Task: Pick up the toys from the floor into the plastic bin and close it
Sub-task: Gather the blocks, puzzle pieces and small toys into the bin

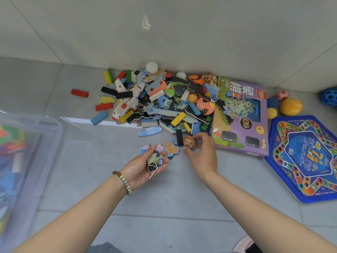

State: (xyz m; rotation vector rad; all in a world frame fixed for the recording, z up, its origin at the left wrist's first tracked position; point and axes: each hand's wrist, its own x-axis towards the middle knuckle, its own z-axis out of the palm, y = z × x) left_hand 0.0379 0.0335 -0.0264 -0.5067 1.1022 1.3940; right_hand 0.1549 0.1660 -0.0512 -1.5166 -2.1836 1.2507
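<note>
Head view, single frame.

- The toy pile (pixel 155 105) lies at 12 o'clock from the hands, heaped against the wall. It is mostly coloured blocks, puzzle pieces and balls.
- In the pile, the toy airplane (pixel 125 103) has its long axis running from 1 to 7 o'clock, nose toward 7.
- The plastic bin (pixel 31 161) sits at 9 o'clock, at the frame's edge. It is translucent and blurred, and what look like coloured pieces show through its wall.
- The left hand (pixel 145 165) is palm up, its fingers curled round a clutch of puzzle pieces (pixel 154 157) and a bent wire puzzle (pixel 155 168). There is a bead bracelet (pixel 125 181) on the wrist.
- The right hand (pixel 202 152) is at 3 o'clock from the left and apart from it. It pinches a small doll head (pixel 189 142) on the floor between thumb and fingers.
- The purple box (pixel 242 115) is at 2 o'clock with its long axis near 12 to 6. We read "XIANG QI" beside large Chinese characters, upside down to us.
- The blue game board (pixel 306 157) is at 3 o'clock. Its small print is unreadable.
</note>
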